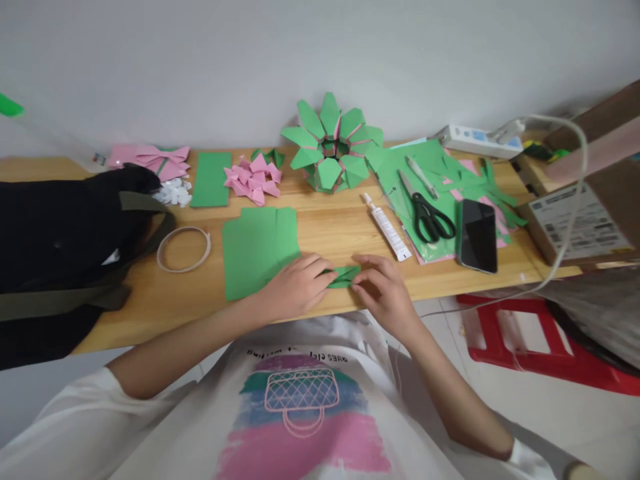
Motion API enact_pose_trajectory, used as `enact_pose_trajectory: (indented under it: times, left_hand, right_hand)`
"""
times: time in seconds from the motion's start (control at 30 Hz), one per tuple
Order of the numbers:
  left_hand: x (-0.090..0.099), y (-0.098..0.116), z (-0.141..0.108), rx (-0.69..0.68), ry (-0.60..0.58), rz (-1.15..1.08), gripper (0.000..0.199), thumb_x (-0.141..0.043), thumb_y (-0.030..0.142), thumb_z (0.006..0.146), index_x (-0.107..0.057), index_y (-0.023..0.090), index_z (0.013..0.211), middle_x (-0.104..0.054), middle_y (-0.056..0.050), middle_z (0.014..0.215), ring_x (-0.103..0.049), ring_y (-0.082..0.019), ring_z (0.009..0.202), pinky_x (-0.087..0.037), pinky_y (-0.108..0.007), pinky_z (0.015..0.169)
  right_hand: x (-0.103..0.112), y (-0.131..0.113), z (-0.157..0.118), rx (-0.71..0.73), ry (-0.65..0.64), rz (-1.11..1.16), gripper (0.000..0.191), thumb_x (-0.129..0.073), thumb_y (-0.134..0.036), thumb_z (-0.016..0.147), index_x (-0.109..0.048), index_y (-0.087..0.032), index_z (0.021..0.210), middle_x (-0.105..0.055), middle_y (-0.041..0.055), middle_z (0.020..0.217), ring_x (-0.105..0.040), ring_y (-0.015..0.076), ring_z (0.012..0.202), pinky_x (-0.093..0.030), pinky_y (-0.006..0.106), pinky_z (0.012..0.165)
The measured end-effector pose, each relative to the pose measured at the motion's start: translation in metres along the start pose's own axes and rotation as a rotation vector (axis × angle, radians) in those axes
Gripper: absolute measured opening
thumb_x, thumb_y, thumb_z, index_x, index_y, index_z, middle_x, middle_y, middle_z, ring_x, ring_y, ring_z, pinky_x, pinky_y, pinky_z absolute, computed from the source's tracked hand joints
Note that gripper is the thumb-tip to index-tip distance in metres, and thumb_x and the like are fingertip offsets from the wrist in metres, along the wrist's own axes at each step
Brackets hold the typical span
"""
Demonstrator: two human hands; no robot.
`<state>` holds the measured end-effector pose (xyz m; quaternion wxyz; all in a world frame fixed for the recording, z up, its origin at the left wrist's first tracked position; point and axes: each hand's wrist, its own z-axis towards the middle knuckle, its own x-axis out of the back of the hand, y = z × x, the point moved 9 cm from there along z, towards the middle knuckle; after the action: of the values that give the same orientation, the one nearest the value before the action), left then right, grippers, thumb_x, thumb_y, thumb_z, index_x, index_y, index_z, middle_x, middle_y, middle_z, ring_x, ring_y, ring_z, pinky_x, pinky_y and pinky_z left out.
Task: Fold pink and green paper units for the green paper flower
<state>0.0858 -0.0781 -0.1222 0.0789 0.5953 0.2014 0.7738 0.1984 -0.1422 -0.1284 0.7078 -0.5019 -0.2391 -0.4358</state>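
Note:
Between my two hands, close to the table's front edge, lies a small folded piece of green paper (344, 276). My left hand (295, 285) has its fingers closed on the left end of it. At the right end, my right hand (384, 292) pinches the paper with thumb and fingers; part of the fold is hidden under the fingertips. Several flat green paper sheets (255, 247) lie left of and partly beneath my left hand. A white tube of glue (386, 228) rests to the right, beyond my right hand.
A green and pink folded-paper flower (333, 147) stands by the wall. Pink folded pieces (254, 179) and a tape roll (184, 250) lie left. Black scissors (430, 217) and a phone (477, 237) are right. A black bag (60, 247) and a cardboard box (585, 213) flank the table.

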Motion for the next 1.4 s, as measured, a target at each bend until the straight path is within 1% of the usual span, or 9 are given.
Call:
enact_pose_trajectory:
  times: [0.27,0.4,0.6,0.73,0.87,0.97,1.1,1.23,1.4]
  left_hand:
    - [0.009,-0.012,-0.001,0.115,0.083,-0.133,0.034,-0.05,0.012,0.09,-0.061,0.012,0.122,-0.068,-0.013,0.116,-0.063,-0.023,0.108,-0.053,-0.041,0.095]
    - [0.015,-0.016,0.002,0.145,0.157,-0.193,0.029,-0.047,0.013,0.092,-0.065,0.014,0.115,-0.071,-0.012,0.111,-0.066,-0.022,0.103,-0.054,-0.04,0.093]
    - [0.048,-0.045,0.007,0.353,0.36,-0.305,0.022,-0.048,0.024,0.097,-0.067,0.017,0.09,-0.075,-0.004,0.085,-0.068,-0.017,0.076,-0.056,-0.029,0.072]
    - [0.071,-0.055,0.008,0.427,0.473,-0.367,0.019,-0.049,0.025,0.096,-0.067,0.018,0.094,-0.075,-0.002,0.088,-0.069,-0.015,0.076,-0.054,-0.024,0.068]
    - [0.085,-0.061,0.005,0.458,0.566,-0.418,0.022,-0.049,0.021,0.095,-0.06,0.017,0.114,-0.071,0.0,0.079,-0.065,-0.013,0.068,-0.051,-0.022,0.063]
    - [0.091,-0.065,0.002,0.455,0.592,-0.448,0.021,-0.045,0.017,0.094,-0.062,0.018,0.106,-0.072,-0.002,0.086,-0.067,-0.014,0.078,-0.052,-0.024,0.071]
    - [0.094,-0.064,-0.001,0.462,0.593,-0.486,0.026,-0.044,0.014,0.094,-0.069,0.02,0.091,-0.072,-0.002,0.087,-0.066,-0.014,0.079,-0.051,-0.025,0.072]
    - [0.094,-0.062,-0.011,0.563,0.675,-0.608,0.013,-0.062,0.021,0.086,-0.068,0.019,0.098,-0.07,-0.004,0.093,-0.065,-0.015,0.082,-0.052,-0.024,0.069]
    - [0.084,-0.069,-0.023,0.752,0.714,-0.75,0.042,-0.082,0.026,0.064,-0.062,0.02,0.1,-0.064,-0.003,0.096,-0.061,-0.015,0.074,-0.053,-0.025,0.062]
  right_hand:
    - [0.019,-0.025,0.005,0.174,0.032,0.102,0.009,-0.058,-0.018,0.091,-0.067,-0.021,0.091,-0.068,0.0081,0.097,-0.066,0.0199,0.092,-0.055,0.034,0.079]
    - [0.028,-0.038,0.018,0.254,0.028,0.125,0.009,-0.058,-0.015,0.091,-0.065,-0.021,0.093,-0.07,0.0082,0.097,-0.068,0.0192,0.091,-0.055,0.034,0.078]
    - [0.038,-0.045,0.053,0.266,-0.07,0.215,0.01,-0.06,-0.018,0.089,-0.062,-0.022,0.099,-0.068,0.0096,0.105,-0.067,0.0204,0.098,-0.056,0.035,0.083]
    - [0.03,-0.047,0.08,0.264,-0.119,0.169,0.019,-0.051,-0.017,0.093,-0.064,-0.02,0.106,-0.065,0.006,0.088,-0.063,0.0185,0.083,-0.052,0.032,0.073]
    - [0.018,-0.052,0.102,0.27,-0.184,-0.006,0.018,-0.048,-0.021,0.092,-0.065,-0.019,0.097,-0.059,0.0046,0.08,-0.055,0.0196,0.074,-0.044,0.034,0.069]
    - [0.014,-0.054,0.112,0.237,-0.189,-0.09,0.017,-0.05,-0.028,0.092,-0.062,-0.019,0.085,-0.056,0.0052,0.079,-0.052,0.0205,0.074,-0.041,0.036,0.068]
    - [0.02,-0.045,0.119,0.083,-0.027,-0.002,0.017,-0.057,-0.03,0.09,-0.054,-0.021,0.076,-0.05,0.0031,0.079,-0.052,0.0197,0.076,-0.042,0.035,0.07]
    - [0.006,-0.021,0.114,-0.199,0.078,0.369,0.013,-0.061,-0.021,0.084,-0.052,-0.023,0.093,-0.056,0.0031,0.089,-0.058,0.0188,0.084,-0.048,0.034,0.073]
    - [-0.014,-0.013,0.106,-0.348,0.109,0.789,0.029,-0.06,-0.022,0.084,-0.05,-0.025,0.111,-0.062,0.0039,0.1,-0.063,0.0173,0.093,-0.053,0.031,0.076]
